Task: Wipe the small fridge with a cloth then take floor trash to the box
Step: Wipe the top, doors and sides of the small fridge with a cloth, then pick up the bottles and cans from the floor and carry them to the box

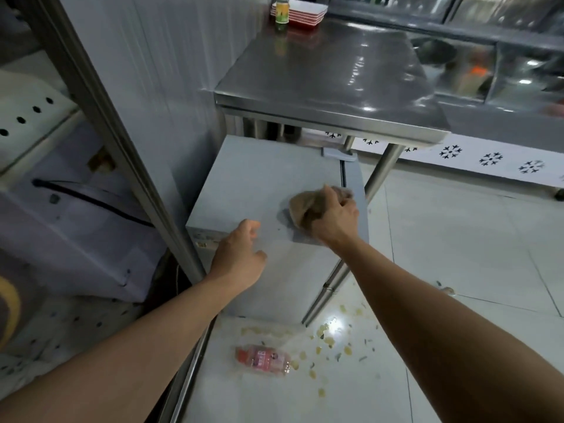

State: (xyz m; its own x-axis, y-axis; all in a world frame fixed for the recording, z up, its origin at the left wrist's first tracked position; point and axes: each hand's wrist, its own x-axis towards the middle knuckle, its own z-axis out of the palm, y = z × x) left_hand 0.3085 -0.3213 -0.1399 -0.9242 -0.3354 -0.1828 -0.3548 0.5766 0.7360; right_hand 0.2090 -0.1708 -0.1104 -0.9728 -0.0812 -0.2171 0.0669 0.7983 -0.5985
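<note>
Now right hand [334, 222] presses crumpled brown cloth [305, 206] on smooth fridge [244, 184].

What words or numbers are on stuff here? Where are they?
None can be read.
Bottle on the floor: pink label, print too blurred.
Small bottle on the steel table: yellow-green label, too small.
Sticker on the fridge front edge: too blurred.
Snowflake signs on the far counter: pictures, no words.

commercial kitchen | steel prep table [320, 77] | stacked red trays [305, 10] | steel shelving [100, 117]
</note>
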